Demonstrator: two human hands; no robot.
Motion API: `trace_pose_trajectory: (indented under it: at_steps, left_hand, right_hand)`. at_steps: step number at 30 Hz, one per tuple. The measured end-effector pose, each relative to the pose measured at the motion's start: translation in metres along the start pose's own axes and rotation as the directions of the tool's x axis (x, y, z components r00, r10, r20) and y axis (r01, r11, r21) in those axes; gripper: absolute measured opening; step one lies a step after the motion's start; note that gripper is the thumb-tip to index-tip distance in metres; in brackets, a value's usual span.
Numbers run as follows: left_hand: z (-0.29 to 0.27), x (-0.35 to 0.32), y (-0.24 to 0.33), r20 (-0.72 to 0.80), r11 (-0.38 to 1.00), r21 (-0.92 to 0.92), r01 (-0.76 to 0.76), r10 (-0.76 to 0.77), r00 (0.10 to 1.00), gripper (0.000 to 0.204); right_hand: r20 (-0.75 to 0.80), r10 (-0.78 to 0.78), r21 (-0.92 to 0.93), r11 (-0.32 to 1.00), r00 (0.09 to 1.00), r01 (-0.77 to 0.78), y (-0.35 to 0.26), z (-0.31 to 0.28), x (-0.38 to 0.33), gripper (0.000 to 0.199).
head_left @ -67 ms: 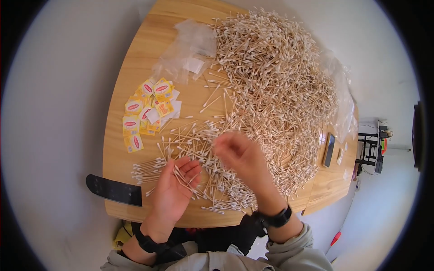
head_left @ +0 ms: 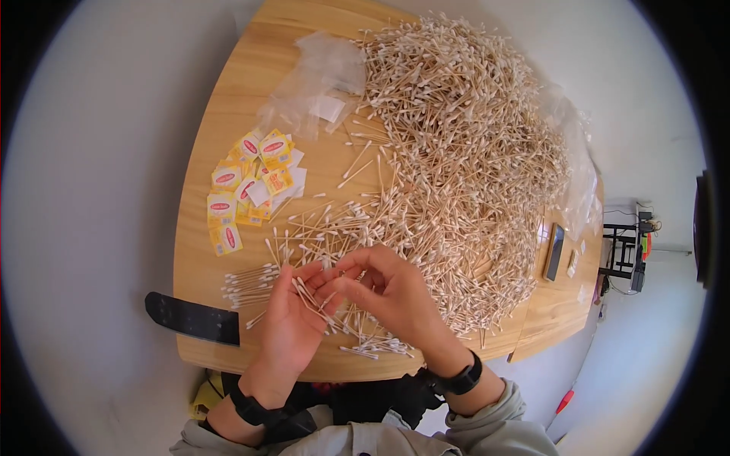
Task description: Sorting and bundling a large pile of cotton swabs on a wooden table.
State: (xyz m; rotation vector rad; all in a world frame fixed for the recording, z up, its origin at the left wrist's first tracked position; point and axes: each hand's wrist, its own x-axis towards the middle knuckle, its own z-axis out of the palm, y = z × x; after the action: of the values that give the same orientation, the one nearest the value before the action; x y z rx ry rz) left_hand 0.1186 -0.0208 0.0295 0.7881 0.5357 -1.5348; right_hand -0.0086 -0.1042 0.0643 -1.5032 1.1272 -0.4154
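Observation:
My left hand [head_left: 293, 315] is palm up near the table's front edge, with a few wooden-stick cotton swabs [head_left: 308, 298] lying across its curled fingers. My right hand [head_left: 395, 292] has its thumb and fingers pinched at the left hand's fingertips. A white swab tip [head_left: 327, 262] shows there, but what the pinch holds is mostly hidden. Behind both hands, loose cotton swabs spread out from a big heap [head_left: 456, 99]. A roughly lined-up row of swabs [head_left: 251, 283] lies just left of my left hand.
Yellow-and-white paper packets [head_left: 224, 205] overlap at the left. A clear plastic bag [head_left: 319, 76] lies behind them; another plastic sheet [head_left: 579, 167] is right of the heap. A black strip [head_left: 194, 319] juts past the table's left edge. A phone [head_left: 554, 252] lies at the right.
My right hand has come left and down from over the swabs to the fingertips of my left hand. The left hand has hardly moved.

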Motion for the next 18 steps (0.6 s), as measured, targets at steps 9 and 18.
trace_pose_trajectory:
  at_steps: [9,18]
  left_hand:
    - [-0.042,0.000,0.017,0.096,1.000,0.023,-0.002,0.000,0.995,0.015]
    - [-0.042,0.000,0.026,0.069,0.998,0.030,-0.048,0.046,0.997,0.013]
  right_hand:
    - [-0.002,-0.311,-0.718,0.662,0.950,0.215,0.052,-0.027,0.026,0.029]
    - [-0.194,-0.512,-0.793,0.584,0.837,0.173,0.042,-0.052,0.069,0.042]
